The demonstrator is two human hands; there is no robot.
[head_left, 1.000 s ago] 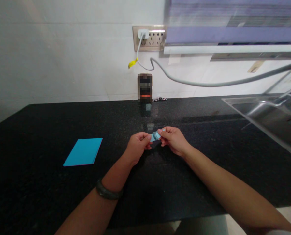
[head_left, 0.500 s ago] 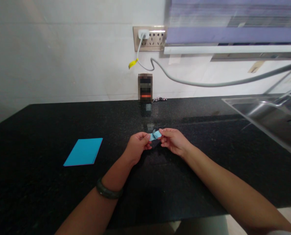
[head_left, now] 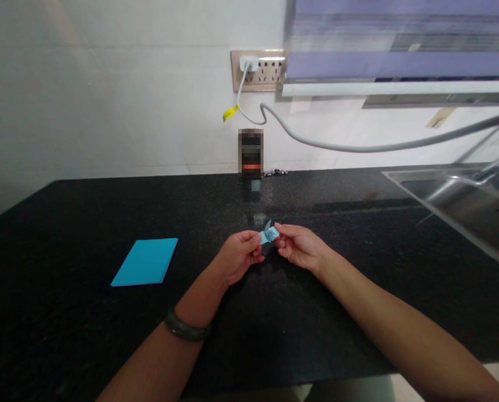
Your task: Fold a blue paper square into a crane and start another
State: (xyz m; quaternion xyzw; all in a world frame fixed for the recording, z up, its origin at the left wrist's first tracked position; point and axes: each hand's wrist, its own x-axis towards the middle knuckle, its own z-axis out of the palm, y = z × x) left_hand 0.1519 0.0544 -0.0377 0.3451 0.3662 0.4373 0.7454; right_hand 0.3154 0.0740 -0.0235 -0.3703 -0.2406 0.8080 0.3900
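Note:
Between my two hands is a small piece of folded light-blue paper (head_left: 268,235), held just above the dark countertop, with a thin flap sticking up near its middle. My left hand (head_left: 241,255) pinches its left end between thumb and fingers. At the right end, my right hand (head_left: 298,245) grips it the same way, the other fingers curled below. A stack of bright blue square paper (head_left: 145,262) lies flat on the counter to the left of my hands.
A black speckled countertop (head_left: 85,218) runs along the white wall. Against the wall leans a blurred-out dark device (head_left: 251,153) with a beaded strap (head_left: 276,172). A metal sink (head_left: 462,195) is set in at the right. A grey cable (head_left: 350,148) hangs from the wall socket (head_left: 266,72).
The flap on the folded paper stands up higher than before. Both hands keep their pinch and appear slightly lower and further right, as the whole view has shifted a little.

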